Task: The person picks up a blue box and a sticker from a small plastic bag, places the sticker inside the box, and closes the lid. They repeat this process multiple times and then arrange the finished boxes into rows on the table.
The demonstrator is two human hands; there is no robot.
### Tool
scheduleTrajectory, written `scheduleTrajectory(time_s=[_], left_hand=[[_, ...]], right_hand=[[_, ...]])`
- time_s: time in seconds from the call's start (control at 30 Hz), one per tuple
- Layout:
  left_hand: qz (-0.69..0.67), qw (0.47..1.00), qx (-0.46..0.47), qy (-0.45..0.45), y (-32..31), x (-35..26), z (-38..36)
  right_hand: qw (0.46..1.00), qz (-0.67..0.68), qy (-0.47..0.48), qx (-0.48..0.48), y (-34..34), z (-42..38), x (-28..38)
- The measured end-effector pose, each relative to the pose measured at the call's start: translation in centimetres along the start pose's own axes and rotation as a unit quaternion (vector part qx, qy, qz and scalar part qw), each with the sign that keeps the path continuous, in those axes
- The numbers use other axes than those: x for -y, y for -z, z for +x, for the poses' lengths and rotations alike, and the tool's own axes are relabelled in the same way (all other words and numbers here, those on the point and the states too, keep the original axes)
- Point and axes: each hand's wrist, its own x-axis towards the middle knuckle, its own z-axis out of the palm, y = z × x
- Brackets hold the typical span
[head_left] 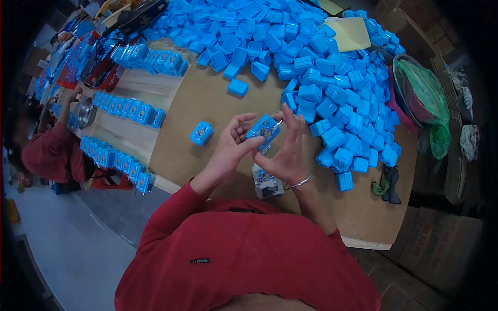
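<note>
Both my hands hold one small blue box (263, 129) with a printed label on its face, above the brown tabletop (207, 103). My left hand (231, 147) grips its lower left side with thumb and fingers. My right hand (288, 150), with a silver bangle on the wrist, pinches its right edge. Under my hands lies a stack of printed labels (267, 184). Another labelled blue box (201, 133) rests on the table just left of my left hand.
A big heap of plain blue boxes (332, 78) covers the table's far and right side. Rows of labelled boxes (129, 110) stand on a wooden board at left. A person in red (49, 150) works at far left. A green-lined basket (423, 93) sits right.
</note>
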Motion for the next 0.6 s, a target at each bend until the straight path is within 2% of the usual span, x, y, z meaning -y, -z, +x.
scheduleTrajectory(time_s=[0.33,0.47,0.5,0.57,0.6], left_hand=[[-0.016,1.0,-0.026,-0.008,0.8,-0.9,-1.8],[0.025,0.999,-0.046,-0.009,2.2,-0.9,-2.5],[0.115,0.988,-0.09,-0.046,3.0,-0.8,-2.9],[0.293,0.934,-0.171,-0.111,5.1,-0.2,-3.7],[0.321,0.916,-0.205,-0.13,6.5,-0.1,-3.8]], right_hand=[[0.999,0.041,0.008,0.014,-1.2,-0.2,1.1],[0.996,0.059,-0.001,0.064,-2.3,0.4,1.4],[0.994,0.062,-0.015,0.087,-2.9,0.6,1.4],[0.988,0.063,-0.036,0.139,-4.5,0.9,1.1],[0.983,0.059,-0.043,0.167,-5.8,0.7,0.3]])
